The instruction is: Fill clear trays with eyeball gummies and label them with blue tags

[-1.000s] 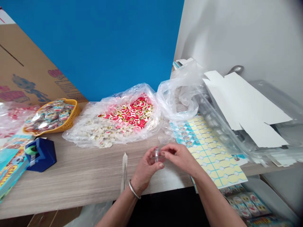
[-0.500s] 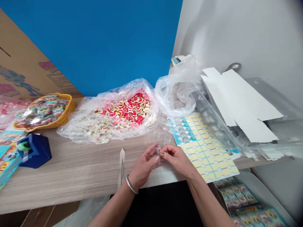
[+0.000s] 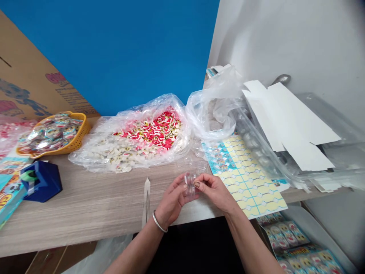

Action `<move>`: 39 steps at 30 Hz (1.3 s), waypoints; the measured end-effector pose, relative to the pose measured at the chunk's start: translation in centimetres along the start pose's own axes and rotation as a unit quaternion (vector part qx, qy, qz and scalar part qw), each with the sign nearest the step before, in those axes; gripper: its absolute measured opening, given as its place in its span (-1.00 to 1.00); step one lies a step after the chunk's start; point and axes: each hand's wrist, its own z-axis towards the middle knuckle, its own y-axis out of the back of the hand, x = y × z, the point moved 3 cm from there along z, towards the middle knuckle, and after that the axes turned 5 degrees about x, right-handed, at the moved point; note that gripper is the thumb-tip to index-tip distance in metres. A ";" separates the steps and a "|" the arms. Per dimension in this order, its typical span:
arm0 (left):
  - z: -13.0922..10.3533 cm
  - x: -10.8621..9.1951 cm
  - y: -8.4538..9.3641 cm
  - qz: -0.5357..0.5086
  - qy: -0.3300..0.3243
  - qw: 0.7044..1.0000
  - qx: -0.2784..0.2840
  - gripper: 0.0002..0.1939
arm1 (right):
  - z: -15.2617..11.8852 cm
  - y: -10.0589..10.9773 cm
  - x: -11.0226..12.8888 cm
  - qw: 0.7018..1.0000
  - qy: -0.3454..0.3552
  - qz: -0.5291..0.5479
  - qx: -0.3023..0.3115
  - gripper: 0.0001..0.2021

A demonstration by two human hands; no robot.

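- From where I stand, the left hand (image 3: 171,199) curls around a small clear plastic piece (image 3: 190,186), I think to keep it steady
- The right hand (image 3: 213,190) makes a narrow pinch on it, from the right side, perhaps for finer control
- Beyond the left hand lies a plastic bag (image 3: 95,142) with red and pale bits (image 3: 164,131), probably there for easy reach

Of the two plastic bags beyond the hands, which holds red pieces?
The wide clear plastic bag, the left one; the crumpled whitish plastic bag beside it shows no red.
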 end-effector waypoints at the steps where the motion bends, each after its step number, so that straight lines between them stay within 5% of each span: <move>1: 0.0 -0.1 0.1 -0.001 -0.002 1.000 -0.008 -0.53 | -0.1 0.1 -0.1 1.000 -0.003 -0.003 -0.001 -0.79; 5: 0.3 -0.6 0.8 -0.014 -0.009 0.999 -0.044 -0.58 | -0.2 1.1 0.6 0.994 0.006 -0.107 -0.030 -0.82; 7: 0.8 -0.7 1.1 -0.022 0.013 0.997 -0.070 -0.61 | 0.4 2.1 2.2 0.967 0.063 -0.232 -0.082 -0.86; 10: 2.3 -1.0 0.9 0.019 0.039 0.995 -0.087 -0.58 | 2.4 3.5 5.3 0.855 0.141 -0.468 -0.172 -0.85; 13: 3.7 -1.2 0.6 0.165 0.052 0.979 -0.112 -0.52 | 4.9 4.5 6.5 0.727 0.119 -0.650 -0.186 -0.83; 15: 4.1 -1.3 0.8 0.301 0.037 0.943 -0.137 -0.49 | 5.5 4.7 5.5 0.693 0.101 -0.691 -0.176 -0.83; 19: 3.2 -1.7 1.7 0.518 -0.070 0.840 -0.147 -0.51 | 2.8 4.3 1.7 0.718 0.112 -0.655 -0.205 -0.80; 24: 1.5 -1.8 2.2 0.660 -0.210 0.703 -0.161 -0.58 | -0.9 3.4 -1.4 0.767 0.134 -0.588 -0.218 -0.79; 31: 0.9 -0.4 1.4 0.795 -0.278 0.523 -0.129 -0.61 | 1.8 6.6 -0.8 0.758 0.084 -0.560 -0.324 -0.74; 34: 1.5 -0.3 1.6 0.821 -0.291 0.480 -0.104 -0.71 | 3.9 8.1 -0.6 0.760 0.033 -0.553 -0.340 -0.64; 39: 3.7 -1.0 2.5 0.829 -0.319 0.457 -0.054 -0.74 | 5.1 8.7 -0.5 0.767 0.010 -0.551 -0.328 -0.79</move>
